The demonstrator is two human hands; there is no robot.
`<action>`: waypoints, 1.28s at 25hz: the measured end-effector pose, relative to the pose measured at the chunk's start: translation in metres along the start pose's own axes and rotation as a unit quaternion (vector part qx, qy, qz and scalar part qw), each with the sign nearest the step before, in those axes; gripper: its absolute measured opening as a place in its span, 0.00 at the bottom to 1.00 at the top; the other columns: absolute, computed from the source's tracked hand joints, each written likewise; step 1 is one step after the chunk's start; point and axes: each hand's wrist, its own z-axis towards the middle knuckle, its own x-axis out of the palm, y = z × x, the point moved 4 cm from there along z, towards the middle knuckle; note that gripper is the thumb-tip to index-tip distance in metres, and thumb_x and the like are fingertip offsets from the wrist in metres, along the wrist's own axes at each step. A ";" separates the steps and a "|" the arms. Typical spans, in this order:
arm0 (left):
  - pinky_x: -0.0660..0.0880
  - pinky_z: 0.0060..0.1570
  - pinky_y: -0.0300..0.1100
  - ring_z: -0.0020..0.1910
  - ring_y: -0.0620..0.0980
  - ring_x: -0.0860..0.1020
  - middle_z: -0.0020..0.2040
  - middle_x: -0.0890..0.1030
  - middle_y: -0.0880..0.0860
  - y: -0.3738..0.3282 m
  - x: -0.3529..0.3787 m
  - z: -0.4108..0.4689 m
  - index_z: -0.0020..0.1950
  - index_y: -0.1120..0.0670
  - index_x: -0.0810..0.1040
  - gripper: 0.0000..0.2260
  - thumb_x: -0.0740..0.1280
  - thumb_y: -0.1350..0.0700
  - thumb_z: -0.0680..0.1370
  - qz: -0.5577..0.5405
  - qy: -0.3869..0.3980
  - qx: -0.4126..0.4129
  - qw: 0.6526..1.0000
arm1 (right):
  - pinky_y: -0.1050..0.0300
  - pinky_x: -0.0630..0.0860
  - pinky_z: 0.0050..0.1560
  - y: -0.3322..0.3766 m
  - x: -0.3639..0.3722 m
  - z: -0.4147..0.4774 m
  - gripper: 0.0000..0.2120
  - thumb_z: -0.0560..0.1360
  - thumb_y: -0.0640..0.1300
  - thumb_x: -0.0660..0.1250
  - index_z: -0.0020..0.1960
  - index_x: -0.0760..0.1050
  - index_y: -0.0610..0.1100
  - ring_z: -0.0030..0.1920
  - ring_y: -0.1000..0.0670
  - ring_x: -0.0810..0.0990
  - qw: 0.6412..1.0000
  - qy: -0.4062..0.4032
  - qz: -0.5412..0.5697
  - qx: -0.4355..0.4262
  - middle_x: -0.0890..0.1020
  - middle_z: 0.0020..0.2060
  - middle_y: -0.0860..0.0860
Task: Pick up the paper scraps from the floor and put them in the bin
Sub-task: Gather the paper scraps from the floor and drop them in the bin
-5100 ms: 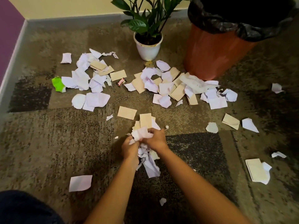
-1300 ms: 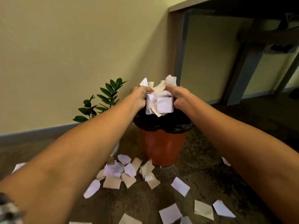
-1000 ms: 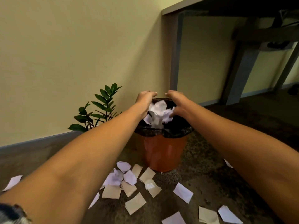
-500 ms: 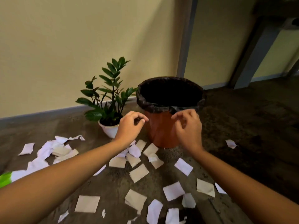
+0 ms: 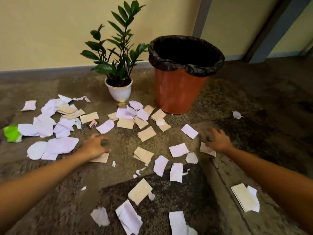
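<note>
Carpet (image 5: 254,106): hands (image 5: 94,146) (image 5: 216,139) lowered from bin (image 5: 177,92).

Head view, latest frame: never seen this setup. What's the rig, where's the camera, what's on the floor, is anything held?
There is no machine here: a person works with two bare hands, and the single camera sits on their head, looking forward and down, so the arms enter from the bottom edge. The left hand and right hand reach low over the carpet, each above a scrap. Neither holds anything I can see, though both are motion-blurred. White and tan paper scraps lie scattered on the carpet, with a green scrap at far left. Behind them stand an orange bin with a black liner and a potted plant.
</note>
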 end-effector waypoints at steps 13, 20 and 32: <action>0.74 0.30 0.40 0.37 0.49 0.71 0.41 0.73 0.55 0.000 0.041 0.011 0.63 0.58 0.72 0.19 0.68 0.67 0.74 -0.251 0.107 -0.148 0.950 | 0.46 0.69 0.66 -0.003 0.031 -0.010 0.22 0.74 0.48 0.68 0.67 0.72 0.44 0.66 0.40 0.71 0.990 0.058 0.125 0.023 0.74 0.66 0.41; 0.78 0.29 0.37 0.40 0.49 0.78 0.45 0.78 0.54 -0.045 0.074 -0.006 0.55 0.57 0.75 0.12 0.67 0.69 0.74 -0.249 0.244 -0.060 0.935 | 0.55 0.78 0.43 0.094 0.079 -0.082 0.21 0.74 0.50 0.69 0.65 0.69 0.53 0.54 0.44 0.77 0.941 0.206 0.237 -0.129 0.73 0.55 0.48; 0.69 0.65 0.48 0.67 0.58 0.68 0.67 0.72 0.59 -0.033 0.079 -0.019 0.64 0.56 0.69 0.27 0.74 0.48 0.69 0.193 0.138 -0.025 0.971 | 0.50 0.71 0.65 -0.041 0.022 0.022 0.26 0.72 0.53 0.70 0.64 0.73 0.39 0.66 0.37 0.70 0.984 0.025 0.078 0.158 0.71 0.67 0.38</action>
